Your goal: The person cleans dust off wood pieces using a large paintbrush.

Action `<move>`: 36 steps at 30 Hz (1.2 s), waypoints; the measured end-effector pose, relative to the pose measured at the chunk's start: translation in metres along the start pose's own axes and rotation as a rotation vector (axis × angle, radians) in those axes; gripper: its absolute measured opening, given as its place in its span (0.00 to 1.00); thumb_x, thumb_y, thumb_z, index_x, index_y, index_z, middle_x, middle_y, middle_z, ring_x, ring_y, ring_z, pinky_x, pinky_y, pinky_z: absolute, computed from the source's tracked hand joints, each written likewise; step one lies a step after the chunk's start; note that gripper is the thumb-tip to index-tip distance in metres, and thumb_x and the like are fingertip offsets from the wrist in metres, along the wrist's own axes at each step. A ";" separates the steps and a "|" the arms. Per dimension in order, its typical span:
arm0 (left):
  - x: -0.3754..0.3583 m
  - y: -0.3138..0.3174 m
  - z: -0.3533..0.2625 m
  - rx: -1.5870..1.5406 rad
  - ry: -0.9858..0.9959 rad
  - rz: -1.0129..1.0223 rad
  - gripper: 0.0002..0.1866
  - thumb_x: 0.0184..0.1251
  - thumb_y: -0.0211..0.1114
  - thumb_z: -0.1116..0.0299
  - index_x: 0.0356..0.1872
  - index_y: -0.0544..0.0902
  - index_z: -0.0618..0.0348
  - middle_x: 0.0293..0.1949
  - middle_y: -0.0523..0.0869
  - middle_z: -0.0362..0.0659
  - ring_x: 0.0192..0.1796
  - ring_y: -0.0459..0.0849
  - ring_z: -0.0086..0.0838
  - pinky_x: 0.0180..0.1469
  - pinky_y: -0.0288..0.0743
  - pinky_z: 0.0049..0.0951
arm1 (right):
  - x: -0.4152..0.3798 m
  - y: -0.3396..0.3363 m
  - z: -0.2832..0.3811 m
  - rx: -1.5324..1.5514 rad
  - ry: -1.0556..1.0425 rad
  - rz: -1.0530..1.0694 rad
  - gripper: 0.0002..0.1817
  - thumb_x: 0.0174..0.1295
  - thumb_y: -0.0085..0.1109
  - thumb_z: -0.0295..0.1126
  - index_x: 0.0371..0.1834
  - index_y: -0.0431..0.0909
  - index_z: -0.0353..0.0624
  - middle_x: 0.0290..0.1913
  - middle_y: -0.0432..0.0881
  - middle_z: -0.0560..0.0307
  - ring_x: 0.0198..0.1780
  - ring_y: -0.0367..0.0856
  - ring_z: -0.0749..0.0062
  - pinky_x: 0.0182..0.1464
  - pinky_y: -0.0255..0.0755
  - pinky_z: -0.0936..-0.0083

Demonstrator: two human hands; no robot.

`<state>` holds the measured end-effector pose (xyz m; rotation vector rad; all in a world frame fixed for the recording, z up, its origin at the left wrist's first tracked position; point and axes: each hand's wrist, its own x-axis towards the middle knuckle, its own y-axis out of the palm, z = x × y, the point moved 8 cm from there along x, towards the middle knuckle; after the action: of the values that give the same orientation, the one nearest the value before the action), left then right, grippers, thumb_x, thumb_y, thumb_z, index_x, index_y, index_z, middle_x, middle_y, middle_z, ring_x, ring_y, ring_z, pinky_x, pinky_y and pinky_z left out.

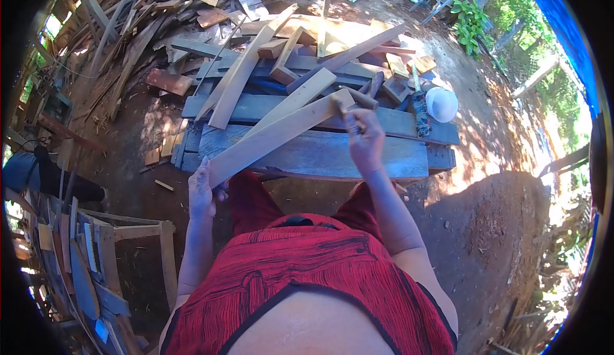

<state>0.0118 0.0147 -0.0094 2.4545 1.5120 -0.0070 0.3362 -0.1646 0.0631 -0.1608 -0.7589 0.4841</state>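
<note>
My left hand [203, 190] grips the near lower end of a long, flat wooden board [275, 136], which slants up to the right above the bench. At the board's far end is my right hand [365, 139], fingers closed. A small light-brown piece [343, 101] shows just above those fingers, against the board's tip; its kind I cannot make out. Close by lies a dark rounded piece of wood [362, 100]. Another pale board [300, 99] rests behind the held one.
Planks form a low bench [320, 157] before me, with loose boards and wood blocks [398, 88] piled on it. A white round container [441, 104] stands at its right. Scrap wood [137, 48] heaps at the back left; a wooden frame [137, 230] stands at left.
</note>
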 end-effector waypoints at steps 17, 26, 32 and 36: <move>0.006 0.001 -0.005 0.000 0.019 -0.026 0.26 0.67 0.52 0.44 0.35 0.77 0.62 0.16 0.75 0.41 0.10 0.71 0.21 0.13 0.68 0.20 | -0.030 0.075 0.041 0.873 0.526 0.403 0.11 0.65 0.55 0.35 0.37 0.78 0.37 0.30 0.80 0.59 0.26 0.79 0.79 0.31 0.74 0.82; 0.005 0.004 0.005 -0.127 -0.054 0.004 0.22 0.66 0.58 0.53 0.48 0.76 0.63 0.34 0.84 0.48 0.30 0.85 0.32 0.26 0.83 0.28 | -0.018 -0.083 -0.123 0.585 0.552 -0.379 0.10 0.66 0.52 0.34 0.35 0.77 0.39 0.32 0.83 0.52 0.24 0.82 0.72 0.25 0.77 0.79; 0.008 0.006 0.017 -0.366 -0.102 0.032 0.21 0.65 0.59 0.55 0.49 0.74 0.64 0.39 0.83 0.52 0.34 0.86 0.39 0.29 0.85 0.32 | -0.071 -0.089 -0.165 0.665 0.814 -0.441 0.14 0.66 0.52 0.40 0.30 0.76 0.40 0.25 0.81 0.52 0.15 0.77 0.71 0.16 0.72 0.80; 0.017 -0.008 0.014 -0.420 -0.031 0.001 0.21 0.65 0.59 0.54 0.48 0.73 0.63 0.41 0.82 0.55 0.33 0.86 0.42 0.29 0.85 0.33 | -0.083 -0.079 -0.182 0.668 0.817 -0.491 0.15 0.65 0.53 0.41 0.28 0.75 0.41 0.23 0.81 0.52 0.14 0.76 0.71 0.14 0.70 0.81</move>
<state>0.0150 0.0302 -0.0266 2.1101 1.3379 0.2464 0.4397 -0.2684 -0.0953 0.4304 0.1933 0.1473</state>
